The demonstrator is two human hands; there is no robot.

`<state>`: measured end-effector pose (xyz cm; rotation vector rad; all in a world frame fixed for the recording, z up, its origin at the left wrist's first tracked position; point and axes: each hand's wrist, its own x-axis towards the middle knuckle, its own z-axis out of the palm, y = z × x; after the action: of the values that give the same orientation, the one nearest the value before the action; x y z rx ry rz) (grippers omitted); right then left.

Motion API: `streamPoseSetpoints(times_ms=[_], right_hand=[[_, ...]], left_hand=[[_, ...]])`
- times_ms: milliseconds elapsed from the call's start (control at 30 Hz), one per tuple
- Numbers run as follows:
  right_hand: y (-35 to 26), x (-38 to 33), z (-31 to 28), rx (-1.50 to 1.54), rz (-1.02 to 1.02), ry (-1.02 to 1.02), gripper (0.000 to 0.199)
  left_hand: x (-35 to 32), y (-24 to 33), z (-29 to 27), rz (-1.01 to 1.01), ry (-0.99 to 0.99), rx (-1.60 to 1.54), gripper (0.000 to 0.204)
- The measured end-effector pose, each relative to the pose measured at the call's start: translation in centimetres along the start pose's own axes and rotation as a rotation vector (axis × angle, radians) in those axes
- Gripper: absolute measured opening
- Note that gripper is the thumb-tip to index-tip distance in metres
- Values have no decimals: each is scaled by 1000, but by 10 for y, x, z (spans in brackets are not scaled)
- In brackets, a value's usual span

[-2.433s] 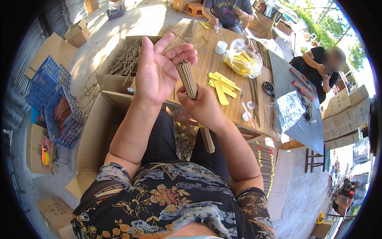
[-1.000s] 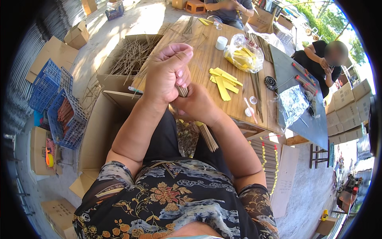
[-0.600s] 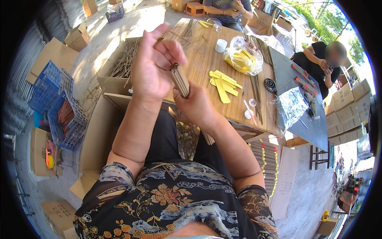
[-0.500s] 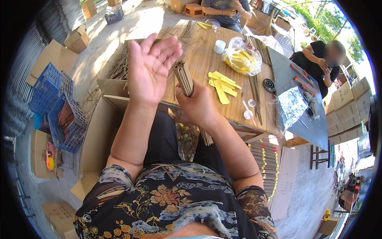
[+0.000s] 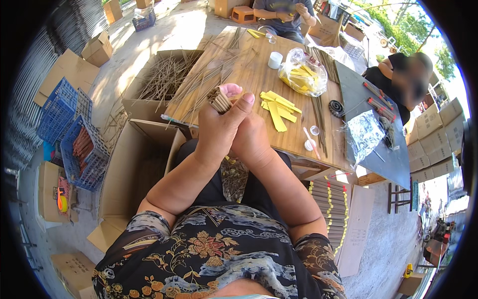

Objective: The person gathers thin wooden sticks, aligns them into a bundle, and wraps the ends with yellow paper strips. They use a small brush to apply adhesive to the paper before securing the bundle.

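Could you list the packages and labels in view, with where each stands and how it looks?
Clear plastic bag of yellow strips: far side of the wooden table, rounded and crinkled.
Loose yellow paper label strips: table middle, flat and narrow.
Brown cardboard boxes: stacked at right.
Open cardboard box of thin sticks: left of the table.

Matt brown stick bundle [image 5: 219,99], pale grainy wooden table [image 5: 249,70], glossy clear plastic bag [image 5: 302,73], rough cardboard boxes [image 5: 133,169].

Stick bundle [image 5: 219,99] in hands [image 5: 234,132]; table [image 5: 249,74] ahead, crates [image 5: 69,129] left.
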<state>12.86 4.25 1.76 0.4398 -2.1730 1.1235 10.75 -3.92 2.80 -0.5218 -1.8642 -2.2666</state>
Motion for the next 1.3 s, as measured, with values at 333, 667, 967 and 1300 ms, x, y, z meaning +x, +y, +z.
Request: streamPoseSetpoints(times_ms=[333,667,967,1300], right_hand=[[3,-2,-3,-54,-31,-19,36],[21,-18,-32,300,39,-74,40],[-24,-2,-82,29,28,-30,30],[4,-34,-70,394,276,-79,23]], left_hand=[[0,17,11,95,-79,-42,19],[9,69,0,323,-207,494,24],[-3,49,-2,78,-627,778,23],[-16,47,0,-421,-910,385,24]])
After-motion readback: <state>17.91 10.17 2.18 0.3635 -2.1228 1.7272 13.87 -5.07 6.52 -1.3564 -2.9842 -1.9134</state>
